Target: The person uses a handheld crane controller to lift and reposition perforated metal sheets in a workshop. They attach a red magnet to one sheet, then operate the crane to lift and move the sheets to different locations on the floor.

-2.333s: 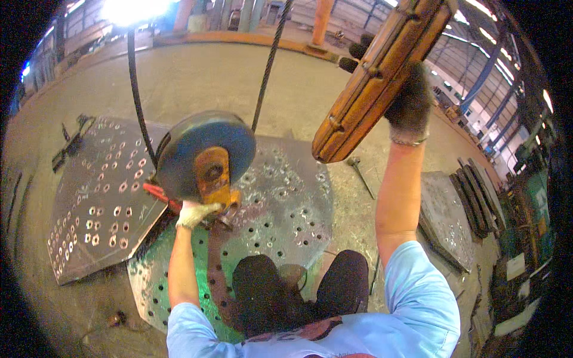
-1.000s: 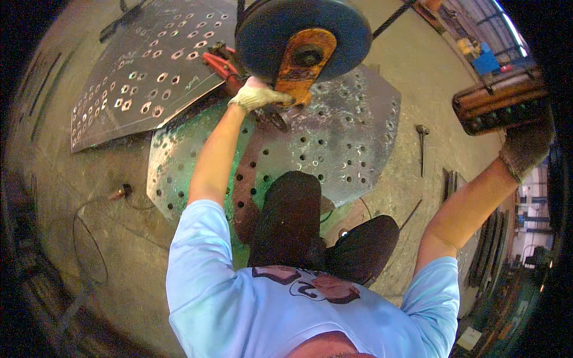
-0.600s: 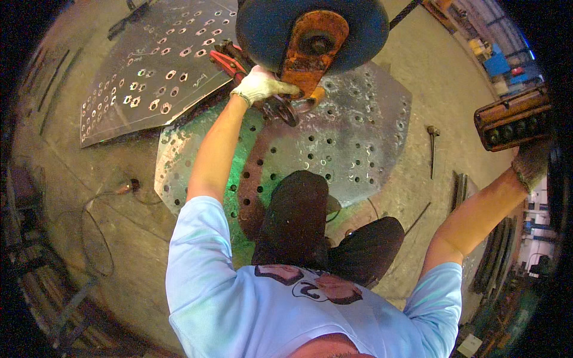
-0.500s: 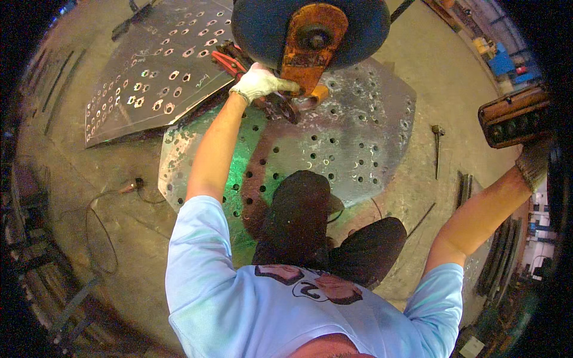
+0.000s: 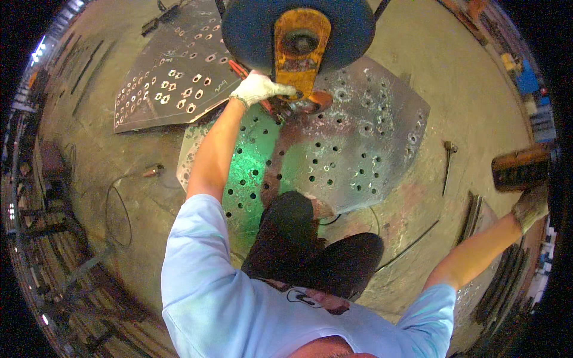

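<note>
A white glove covers my left hand (image 5: 260, 88), which reaches forward to the lower end of an orange crane hook block (image 5: 303, 56) with a large dark blue round sheave. Its fingers are closed against the block, though their undersides are hidden. Below it hangs a dark shackle-like fitting (image 5: 283, 110), partly covered, and a red clamp (image 5: 239, 68) shows just beyond the glove. Out at the right edge, my gloved right hand (image 5: 531, 209) holds a worn orange-brown control pendant (image 5: 520, 170) with a row of dark buttons.
Beneath the block lies a steel plate (image 5: 352, 143) with many drilled holes, lit green at its left. Another perforated plate (image 5: 161, 101) overlaps it at the far left. A hammer-like tool (image 5: 448, 164), a cable (image 5: 128, 221) and steel bars (image 5: 498, 277) lie on the floor.
My view has shifted, so the plates sit lower and farther right. The pendant and my right hand appear lower. My left hand stays at the hook block.
</note>
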Demonstrator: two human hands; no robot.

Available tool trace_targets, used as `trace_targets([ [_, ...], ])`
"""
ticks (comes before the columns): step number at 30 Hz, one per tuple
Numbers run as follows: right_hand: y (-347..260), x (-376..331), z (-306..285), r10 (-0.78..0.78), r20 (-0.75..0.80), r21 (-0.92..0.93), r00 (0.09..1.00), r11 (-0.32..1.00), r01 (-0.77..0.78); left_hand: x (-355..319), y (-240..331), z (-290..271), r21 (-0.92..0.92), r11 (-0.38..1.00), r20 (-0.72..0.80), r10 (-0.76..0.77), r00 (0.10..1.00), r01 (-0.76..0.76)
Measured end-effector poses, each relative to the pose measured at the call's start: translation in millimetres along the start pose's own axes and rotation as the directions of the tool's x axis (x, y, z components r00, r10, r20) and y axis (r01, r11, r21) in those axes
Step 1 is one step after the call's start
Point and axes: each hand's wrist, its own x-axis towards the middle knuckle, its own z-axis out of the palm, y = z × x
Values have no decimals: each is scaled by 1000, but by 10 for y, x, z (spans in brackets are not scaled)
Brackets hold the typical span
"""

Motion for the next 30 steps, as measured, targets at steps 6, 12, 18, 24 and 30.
trace_targets([
  [6, 517, 159, -984, 308, -65, 69, 949, 950, -304, -100, 610, -133, 169, 950, 4, -266, 964, 261],
  [12, 234, 251, -1470, 498, -273, -156, 823, 821, -549, -176, 1591, -329, 141, 881, 10, -458, 889, 452],
  [18, 139, 130, -1716, 542, -216, -77, 812, 820, -567, 36, 1387, -538, 340, 823, 47, -498, 866, 455],
  [24, 298, -51, -1847, 527, -142, -193, 838, 816, -545, -483, 1201, -689, 315, 827, -252, -400, 881, 466],
  [30, -223, -37, -1603, 541, 0, -25, 841, 841, -541, -2678, 576, -343, 239, 733, -204, -604, 771, 637],
])
